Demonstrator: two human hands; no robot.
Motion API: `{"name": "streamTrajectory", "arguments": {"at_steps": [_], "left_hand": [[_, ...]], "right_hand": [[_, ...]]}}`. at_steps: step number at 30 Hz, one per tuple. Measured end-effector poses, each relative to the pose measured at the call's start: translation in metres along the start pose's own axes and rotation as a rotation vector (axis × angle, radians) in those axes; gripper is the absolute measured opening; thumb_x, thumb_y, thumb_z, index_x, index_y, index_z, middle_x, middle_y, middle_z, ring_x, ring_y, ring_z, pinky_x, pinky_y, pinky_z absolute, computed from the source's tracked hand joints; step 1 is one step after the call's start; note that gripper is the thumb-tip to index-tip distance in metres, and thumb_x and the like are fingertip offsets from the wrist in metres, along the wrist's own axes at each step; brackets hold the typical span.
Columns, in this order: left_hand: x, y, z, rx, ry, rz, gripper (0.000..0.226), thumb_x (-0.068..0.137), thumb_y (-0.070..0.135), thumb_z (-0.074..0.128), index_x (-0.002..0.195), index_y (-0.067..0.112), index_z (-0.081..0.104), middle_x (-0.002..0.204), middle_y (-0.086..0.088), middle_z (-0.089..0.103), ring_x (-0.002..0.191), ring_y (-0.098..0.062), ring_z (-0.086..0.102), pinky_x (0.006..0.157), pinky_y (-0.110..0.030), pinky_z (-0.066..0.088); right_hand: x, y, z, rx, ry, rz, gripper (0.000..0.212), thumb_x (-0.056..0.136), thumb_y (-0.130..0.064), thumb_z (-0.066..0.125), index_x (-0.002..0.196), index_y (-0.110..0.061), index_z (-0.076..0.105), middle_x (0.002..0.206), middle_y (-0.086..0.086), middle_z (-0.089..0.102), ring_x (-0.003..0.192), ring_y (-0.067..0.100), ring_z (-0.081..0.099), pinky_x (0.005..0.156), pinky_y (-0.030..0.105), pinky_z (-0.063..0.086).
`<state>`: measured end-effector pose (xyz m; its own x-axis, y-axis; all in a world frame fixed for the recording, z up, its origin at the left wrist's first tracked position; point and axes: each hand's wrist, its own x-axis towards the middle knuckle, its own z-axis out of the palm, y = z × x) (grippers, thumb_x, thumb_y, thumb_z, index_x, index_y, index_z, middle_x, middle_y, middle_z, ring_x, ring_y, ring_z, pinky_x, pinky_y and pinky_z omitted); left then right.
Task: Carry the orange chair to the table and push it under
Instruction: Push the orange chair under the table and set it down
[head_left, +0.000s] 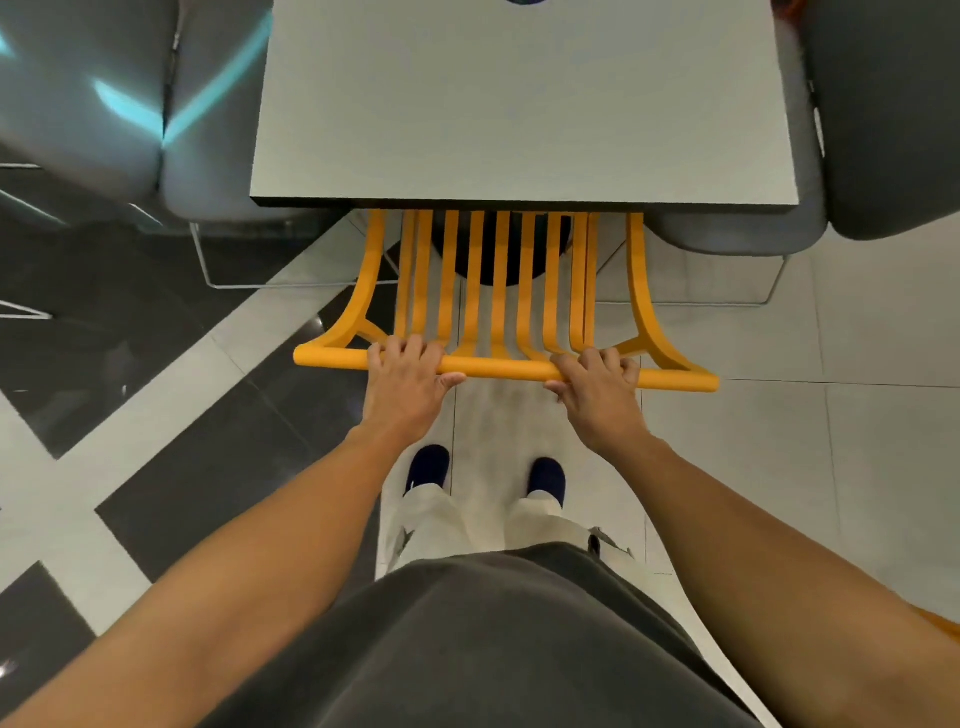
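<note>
A person in a dark grey top and pale trousers stands on a tiled floor (857, 322), dark blue shoes (427, 466) planted side by side nearest the camera, both bare arms stretched forward. The left hand (408, 376) and the right hand (597, 382) each grip the top rail of the orange chair (498, 291), fingers curled over the far side of the round bar and thumbs tucked against its near side, so both hands are closed firmly around it. The left hand sits left of the rail's middle, the right hand right of it, with a bare stretch of bar between them.

Beyond the rail, the chair's vertical back slats and two curved side posts run away from the camera and vanish beneath the near edge of the grey square table (519, 104). The seat is hidden under the tabletop, so the chair appears to be pushed well in, though how far cannot be told from above. A dark round shape, possibly the table's base, shows through the slats.

Grey upholstered chairs stand on either side: one at the far left (208, 176) with a thin wire frame on the floor, another at the far right (737, 234) beside a darker padded back. The floor at left carries broad dark and pale bands; at right it is plain pale tile.
</note>
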<state>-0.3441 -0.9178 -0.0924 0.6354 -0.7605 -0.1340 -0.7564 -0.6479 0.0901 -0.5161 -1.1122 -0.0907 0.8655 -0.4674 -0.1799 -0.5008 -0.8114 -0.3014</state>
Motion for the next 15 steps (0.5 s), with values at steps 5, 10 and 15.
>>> {"name": "streamTrajectory", "arguments": {"at_steps": [5,10,15], "left_hand": [[-0.002,0.06,0.005,-0.005,-0.005,-0.11,0.051,0.092,0.06,0.028,0.104,0.02,0.058,0.101,-0.005,0.057,0.097,-0.03,0.047,0.098,-0.058,0.028],[0.001,0.107,0.007,-0.065,-0.018,-0.163,0.054,0.091,0.062,0.025,0.108,0.022,0.058,0.106,-0.006,0.056,0.102,-0.029,0.046,0.099,-0.055,0.025],[0.003,0.11,0.005,-0.144,-0.013,-0.201,0.051,0.089,0.064,0.034,0.109,0.025,0.058,0.107,-0.008,0.05,0.1,-0.027,0.043,0.093,-0.045,0.029]], "right_hand": [[-0.001,0.056,-0.019,-0.068,-0.065,-0.068,0.043,0.095,-0.052,0.03,0.121,-0.026,0.052,0.101,0.005,0.055,0.098,0.026,0.042,0.093,0.053,0.03],[0.002,0.101,-0.038,-0.178,-0.099,-0.104,0.042,0.095,-0.053,0.029,0.116,-0.023,0.05,0.102,0.004,0.055,0.097,0.027,0.044,0.09,0.054,0.031],[0.004,0.118,-0.044,-0.172,-0.1,-0.131,0.045,0.095,-0.053,0.032,0.118,-0.019,0.051,0.102,0.004,0.056,0.096,0.026,0.045,0.087,0.052,0.033]]}}
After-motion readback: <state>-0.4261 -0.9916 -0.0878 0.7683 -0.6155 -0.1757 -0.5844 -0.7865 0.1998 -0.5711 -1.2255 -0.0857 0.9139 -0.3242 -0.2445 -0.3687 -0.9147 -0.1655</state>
